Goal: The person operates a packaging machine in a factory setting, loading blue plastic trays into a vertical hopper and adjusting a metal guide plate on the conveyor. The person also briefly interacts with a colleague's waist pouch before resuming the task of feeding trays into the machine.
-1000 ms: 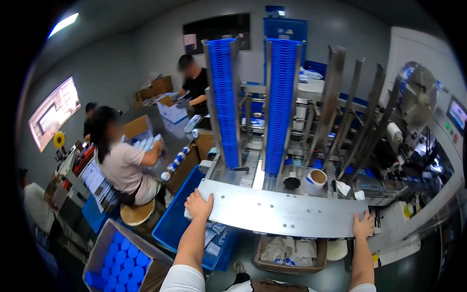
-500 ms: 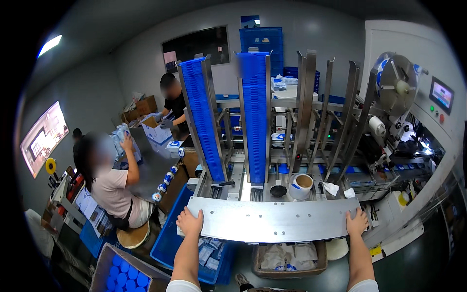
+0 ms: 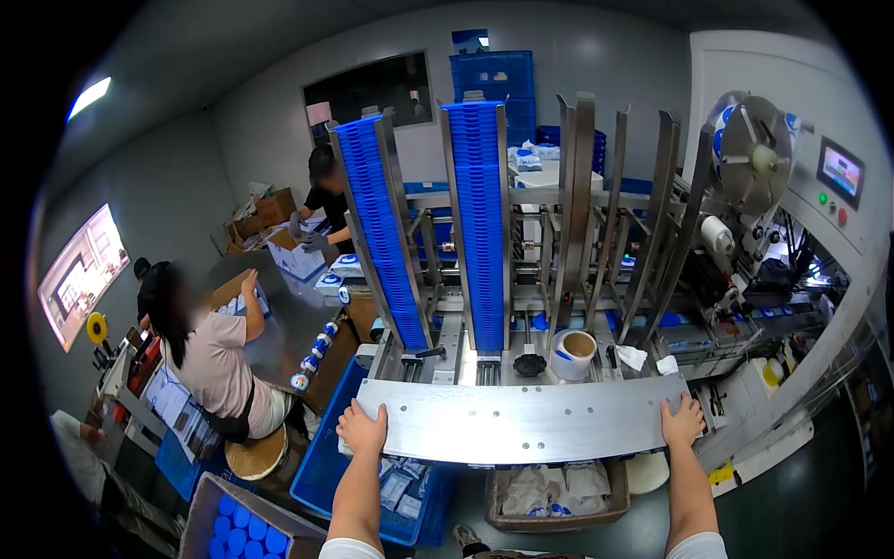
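Note:
A wide silver metal panel point(image 3: 521, 421) with screw heads lies across the front of a machine. My left hand point(image 3: 363, 427) grips its left end, thumb on the top face and fingers at the edge. At the other end my right hand point(image 3: 684, 423) holds the panel's edge in the same way. Behind it, two tall stacks of blue flat pieces, the left stack point(image 3: 380, 214) and the middle stack point(image 3: 477, 214), stand between upright metal rails. A black knob point(image 3: 530, 364) and a white tape roll point(image 3: 574, 354) sit just past the panel.
Below are a blue bin point(image 3: 321, 470) of packets, a carton point(image 3: 618, 503) with brown paper and a box point(image 3: 200, 508) of blue round lids. A seated person point(image 3: 219, 359) and a standing person point(image 3: 326, 200) work at the left table. A film reel point(image 3: 750, 154) and control screen point(image 3: 842, 173) are at right.
My hands stay on the panel. The view shifts slightly. At left, the seated person's raised packets have gone down toward a carton, and the standing person leans over the white box.

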Demonstrator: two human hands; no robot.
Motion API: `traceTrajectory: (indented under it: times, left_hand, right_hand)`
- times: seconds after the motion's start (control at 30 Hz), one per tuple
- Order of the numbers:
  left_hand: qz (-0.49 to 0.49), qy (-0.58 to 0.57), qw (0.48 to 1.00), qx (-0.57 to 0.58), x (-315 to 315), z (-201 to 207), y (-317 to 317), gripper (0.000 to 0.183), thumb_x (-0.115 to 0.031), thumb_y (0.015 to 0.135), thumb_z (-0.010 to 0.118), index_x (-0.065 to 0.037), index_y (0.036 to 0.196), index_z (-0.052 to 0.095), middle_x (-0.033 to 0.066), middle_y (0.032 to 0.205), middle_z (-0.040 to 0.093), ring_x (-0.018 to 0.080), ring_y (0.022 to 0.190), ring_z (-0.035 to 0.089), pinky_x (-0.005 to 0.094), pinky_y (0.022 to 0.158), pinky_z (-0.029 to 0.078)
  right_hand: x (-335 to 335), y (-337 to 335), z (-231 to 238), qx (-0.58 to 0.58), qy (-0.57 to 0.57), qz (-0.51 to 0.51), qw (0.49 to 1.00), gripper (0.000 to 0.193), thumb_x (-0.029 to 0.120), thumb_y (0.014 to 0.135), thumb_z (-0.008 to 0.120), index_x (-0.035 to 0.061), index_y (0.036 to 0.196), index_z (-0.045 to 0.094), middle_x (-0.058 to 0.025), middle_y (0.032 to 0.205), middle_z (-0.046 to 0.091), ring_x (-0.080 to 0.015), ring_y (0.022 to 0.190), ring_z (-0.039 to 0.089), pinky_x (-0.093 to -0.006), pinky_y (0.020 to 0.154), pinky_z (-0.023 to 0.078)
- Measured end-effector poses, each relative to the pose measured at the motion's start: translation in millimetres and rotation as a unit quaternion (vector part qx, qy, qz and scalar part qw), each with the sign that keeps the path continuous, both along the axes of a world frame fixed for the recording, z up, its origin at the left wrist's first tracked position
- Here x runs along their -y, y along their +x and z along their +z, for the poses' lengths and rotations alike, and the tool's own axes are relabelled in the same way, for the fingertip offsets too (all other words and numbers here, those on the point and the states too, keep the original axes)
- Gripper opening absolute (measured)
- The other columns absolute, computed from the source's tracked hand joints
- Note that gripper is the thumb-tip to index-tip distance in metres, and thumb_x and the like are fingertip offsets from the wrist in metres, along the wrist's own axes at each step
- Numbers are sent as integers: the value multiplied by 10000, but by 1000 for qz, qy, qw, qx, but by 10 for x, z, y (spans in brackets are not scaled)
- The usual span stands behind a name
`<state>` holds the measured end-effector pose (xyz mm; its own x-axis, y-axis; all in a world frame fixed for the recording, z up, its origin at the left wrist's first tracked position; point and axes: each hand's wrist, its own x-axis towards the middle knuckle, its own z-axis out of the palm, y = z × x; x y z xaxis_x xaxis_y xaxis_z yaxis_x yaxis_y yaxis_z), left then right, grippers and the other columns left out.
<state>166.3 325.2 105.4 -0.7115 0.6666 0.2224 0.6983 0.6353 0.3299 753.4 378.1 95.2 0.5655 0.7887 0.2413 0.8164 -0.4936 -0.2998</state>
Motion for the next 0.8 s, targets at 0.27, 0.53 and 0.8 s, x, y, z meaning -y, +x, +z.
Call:
traceTrajectory:
  times: [0.27, 0.53, 0.8]
  left_hand:
    - [-4, 8, 1000, -4, -3, -33, -12, 751, -538, 780, 568, -13, 1308, 465, 154, 1200, 536, 317, 1118, 456, 448, 979, 291]
    - [-3, 7, 1000, -6, -7, -26, -8, 746, -532, 779, 573, -15, 1306, 462, 155, 1200, 535, 321, 1117, 459, 452, 982, 289]
    - [-6, 22, 1000, -15, 3, -68, -24, 742, -527, 776, 576, -9, 1298, 471, 160, 1183, 541, 322, 1106, 462, 460, 973, 292]
  right_hand:
    - [-3, 0, 8, 0, -4, -2, 1000, 651, 514, 774, 595, 142, 1290, 457, -169, 1293, 444, -346, 1173, 424, -490, 972, 299]
    - [-4, 5, -17, 9, 1, -1, 1000, 641, 513, 777, 593, 144, 1284, 462, -161, 1292, 445, -341, 1166, 433, -486, 963, 309]
    - [-1, -10, 25, -1, -8, -3, 1000, 636, 522, 776, 585, 145, 1275, 468, -158, 1287, 446, -331, 1161, 439, -483, 952, 316]
